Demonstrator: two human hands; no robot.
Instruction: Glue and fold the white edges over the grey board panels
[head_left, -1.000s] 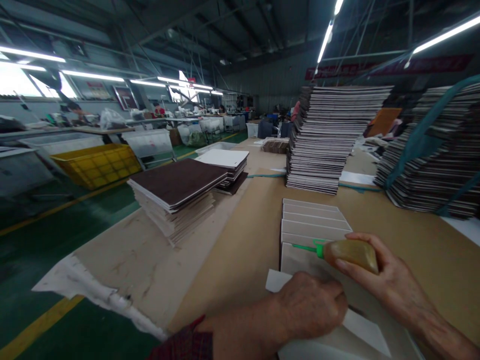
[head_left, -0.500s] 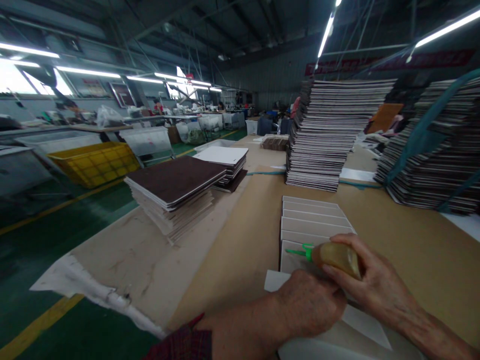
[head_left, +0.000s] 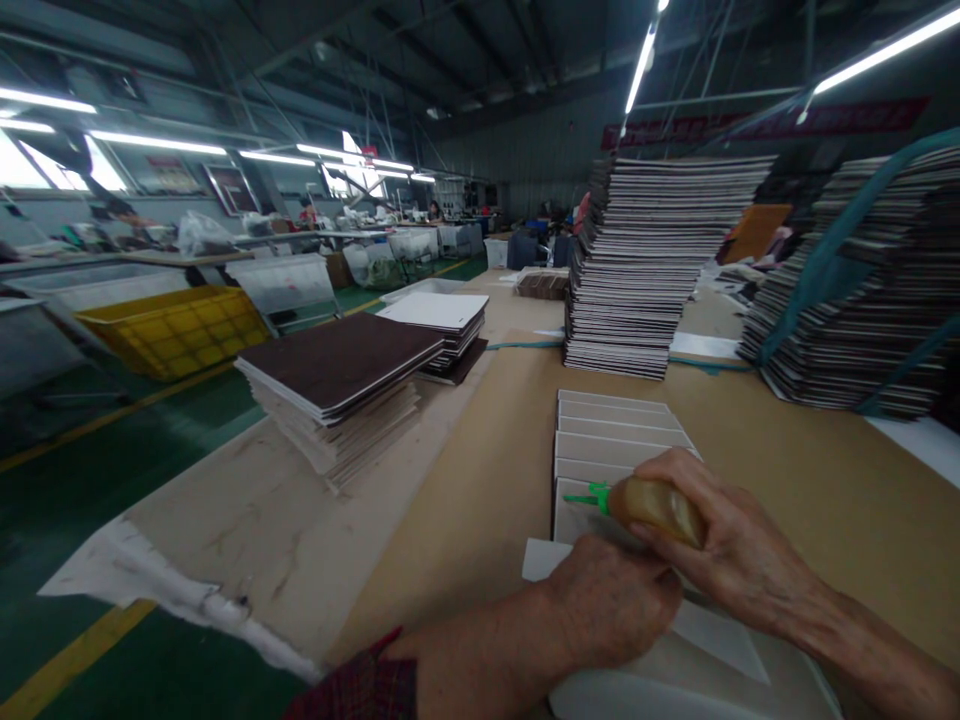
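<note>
My right hand [head_left: 720, 530] is wrapped round an amber squeeze bottle [head_left: 660, 508]. The bottle lies tilted nearly flat, and its green nozzle [head_left: 589, 497] points left over the nearest of several overlapping pale panels [head_left: 615, 450]. Just below the bottle, my left hand [head_left: 615, 600] is closed with its knuckles up; what its fingers grip, if anything, is hidden. A white sheet [head_left: 544, 558] shows from under the left hand, and another white piece [head_left: 720, 640] lies to its right.
Tall stacks of dark-and-white boards [head_left: 660, 270] stand at the back, one more stack [head_left: 862, 290] with a teal strap at right. Lower piles with a brown top sheet [head_left: 345, 360] sit on the left. A yellow bin [head_left: 176, 330] stands on the green floor beyond the table.
The whole view has shifted a little, so everything sits slightly further left. Both hands and the bottle keep nearly the same place over the panels.
</note>
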